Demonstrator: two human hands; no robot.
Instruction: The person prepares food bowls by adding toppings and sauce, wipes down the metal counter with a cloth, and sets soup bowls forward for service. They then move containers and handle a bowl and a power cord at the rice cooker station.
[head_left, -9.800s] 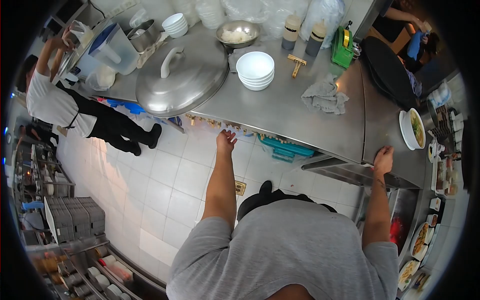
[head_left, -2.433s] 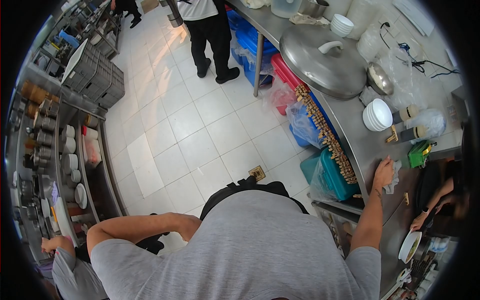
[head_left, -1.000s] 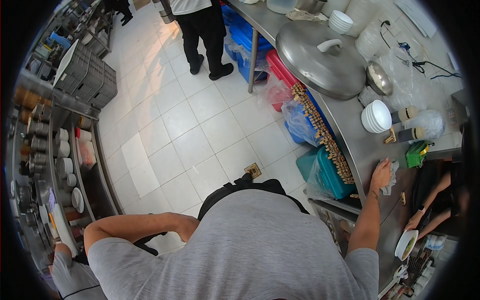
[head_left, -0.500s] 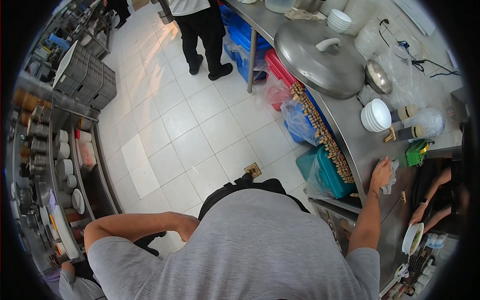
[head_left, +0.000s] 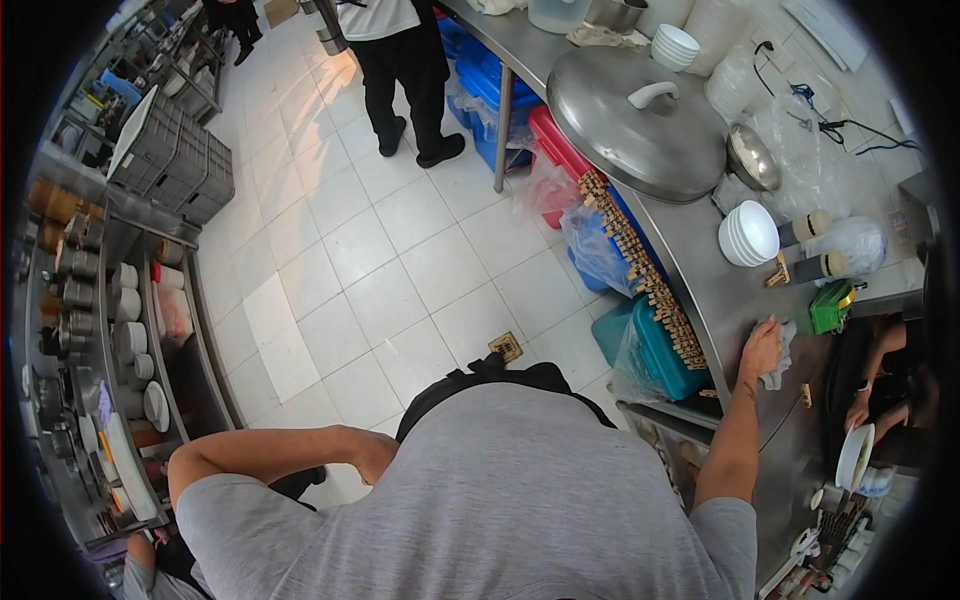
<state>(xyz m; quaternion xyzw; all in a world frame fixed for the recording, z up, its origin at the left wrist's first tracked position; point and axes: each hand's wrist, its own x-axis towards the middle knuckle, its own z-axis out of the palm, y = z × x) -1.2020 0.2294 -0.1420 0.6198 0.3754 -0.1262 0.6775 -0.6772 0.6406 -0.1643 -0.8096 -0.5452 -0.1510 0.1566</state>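
- Kitchen, white tiled floor (head_left: 400,270); steel counter (head_left: 715,295) along my right side.
- Cloth (head_left: 785,352): grey, crumpled, on the counter near its front edge.
- My right hand (head_left: 763,348) is on the cloth; most of the visible cloth shows to the right of my fingers, some of it at the heel of the hand.
- Right fingers: close together, back of the hand up. Whether they clamp the cloth or only press on it, I cannot tell; the undersides are hidden.
- Green box (head_left: 832,306) just beyond the cloth; a small tan piece (head_left: 806,395) near it, too small to identify.
- Stacked bowls (head_left: 748,234) and lid (head_left: 640,125) farther along.
- My left hand (head_left: 375,458) is at my waist, fingers hidden by my body; cannot tell their state.
- At right, a co-worker's hand (head_left: 858,410) is at a white dish (head_left: 855,457), contents hard to make out.
- Co-worker at top: head cut off by the frame.
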